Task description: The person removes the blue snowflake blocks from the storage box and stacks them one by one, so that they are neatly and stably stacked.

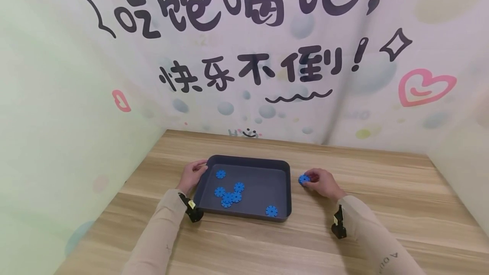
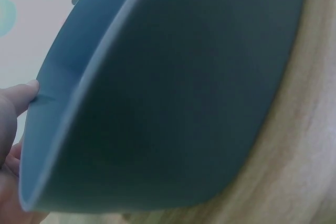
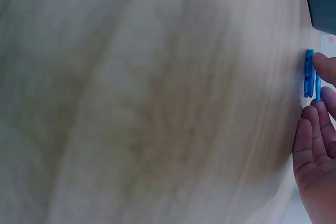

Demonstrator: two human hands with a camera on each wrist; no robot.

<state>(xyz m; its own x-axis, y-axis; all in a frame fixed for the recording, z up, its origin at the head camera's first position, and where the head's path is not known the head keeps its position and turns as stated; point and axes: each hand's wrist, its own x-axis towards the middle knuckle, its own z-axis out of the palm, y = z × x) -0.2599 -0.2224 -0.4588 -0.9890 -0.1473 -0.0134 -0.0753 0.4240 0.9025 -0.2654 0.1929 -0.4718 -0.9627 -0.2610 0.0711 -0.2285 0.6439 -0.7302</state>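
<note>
My left hand [image 1: 192, 176] grips the left wall of a dark blue-grey tray [image 1: 263, 181], its thumb [image 2: 27, 92] over the rim. Inside the tray lie several blue interlocking discs with notched edges, most of them in an overlapping cluster [image 1: 228, 197]. One single disc [image 1: 220, 174] is at the back left, another [image 1: 271, 211] in the front right corner. To the right of the tray, my right hand [image 1: 322, 182] pinches a blue interlocking disc [image 3: 318, 88] between thumb and fingers. It sits against a small stack of discs [image 3: 308, 74] low over the table.
The wood-grain table [image 1: 259, 249] carries the tray near its middle. A printed cloth wall [image 1: 244, 109] with black lettering stands behind, and pale side panels close in left and right. Each wrist wears a small black camera mount [image 1: 338, 224].
</note>
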